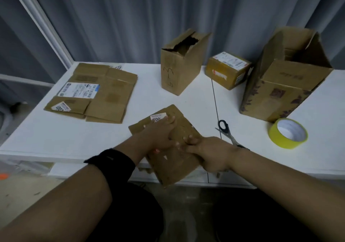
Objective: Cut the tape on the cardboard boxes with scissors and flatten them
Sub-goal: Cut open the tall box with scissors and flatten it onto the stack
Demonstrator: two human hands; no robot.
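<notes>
Pinned under both hands at the front edge of the table (168,99), near end hanging past it: a flattened box (173,165). Long axis running away from the body, far corner pointing at the table's back. Left hand (160,133) pressed flat on top, fingers straight, tips at the white label (158,117). Right hand (209,152) gripping the right edge, fingers curled over the top. Just right of that hand, scissors (226,131), handles away.

Brown boxes (183,62), yellow tape roll (276,137), white table (168,99)
</notes>
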